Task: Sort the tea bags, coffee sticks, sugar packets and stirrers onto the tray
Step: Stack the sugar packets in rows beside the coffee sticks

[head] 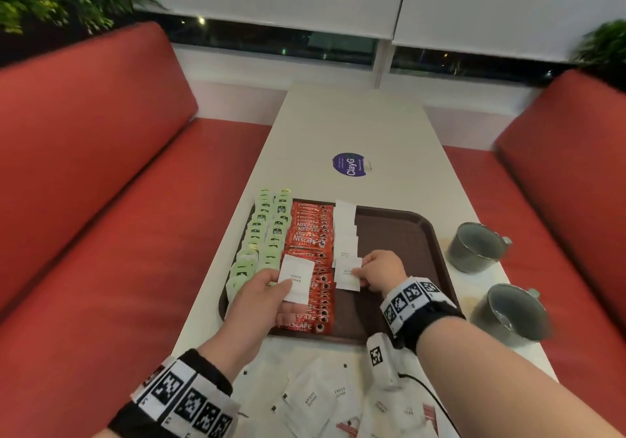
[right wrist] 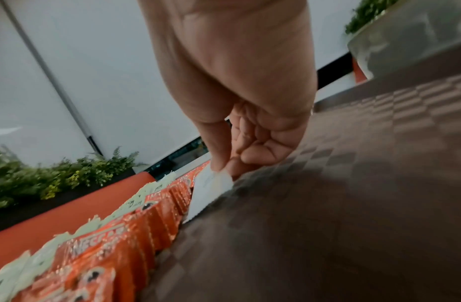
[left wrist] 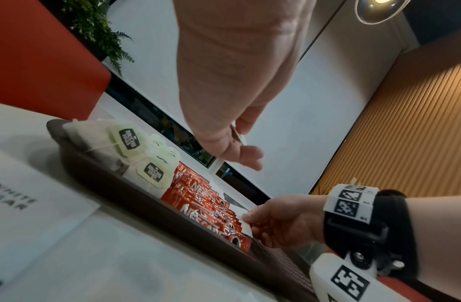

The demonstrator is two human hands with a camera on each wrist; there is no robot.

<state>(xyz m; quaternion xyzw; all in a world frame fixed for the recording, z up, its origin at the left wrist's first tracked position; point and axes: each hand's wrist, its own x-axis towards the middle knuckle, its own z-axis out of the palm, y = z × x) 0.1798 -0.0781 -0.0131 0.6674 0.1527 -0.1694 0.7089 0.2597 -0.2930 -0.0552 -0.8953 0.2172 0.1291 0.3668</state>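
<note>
On the brown tray point(head: 406, 231) lie green tea bags point(head: 261, 237) at the left, red coffee sticks point(head: 310, 234) beside them, then a column of white sugar packets point(head: 345, 227). My left hand point(head: 262, 297) holds a white sugar packet point(head: 295, 279) above the coffee sticks, thumb on top. My right hand point(head: 376, 273) pinches another sugar packet point(head: 347, 274) at the near end of the white column; in the right wrist view that packet point(right wrist: 211, 190) touches the tray floor point(right wrist: 353, 183). More sugar packets point(head: 311, 400) lie loose on the table near me.
Two grey mugs point(head: 474, 246) point(head: 508, 312) stand right of the tray. A purple round sticker point(head: 349, 164) lies on the white table point(head: 355, 126) beyond it. Red bench seats point(head: 101, 200) flank the table. Red-striped items point(head: 428, 414) lie among the loose packets.
</note>
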